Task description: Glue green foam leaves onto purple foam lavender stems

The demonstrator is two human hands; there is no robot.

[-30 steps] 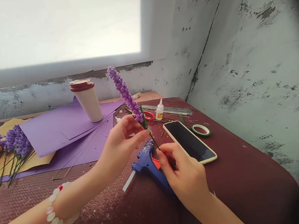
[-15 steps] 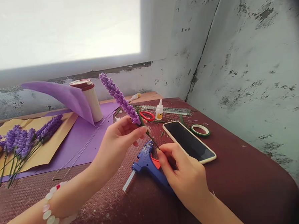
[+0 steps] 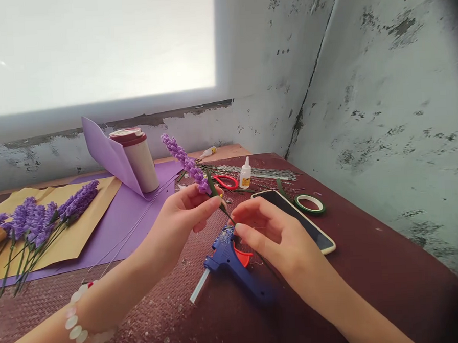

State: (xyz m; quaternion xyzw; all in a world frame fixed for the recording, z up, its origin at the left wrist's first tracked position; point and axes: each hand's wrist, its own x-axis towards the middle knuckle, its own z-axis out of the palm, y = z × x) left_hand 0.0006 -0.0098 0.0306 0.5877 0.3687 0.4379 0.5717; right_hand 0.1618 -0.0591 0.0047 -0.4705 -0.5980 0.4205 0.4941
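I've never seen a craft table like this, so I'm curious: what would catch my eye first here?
Your eye would probably go first to the purple lavender sprig at the centre, held in the left hand, with the right hand close to its green stem. Further left, a bunch of purple sprigs lies on tan paper. Just below the hands sits a blue hot glue gun.

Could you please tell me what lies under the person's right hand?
A blue hot glue gun lies below the right hand, and the hand overlaps the edge of a phone. Whatever is directly beneath the palm cannot be seen.
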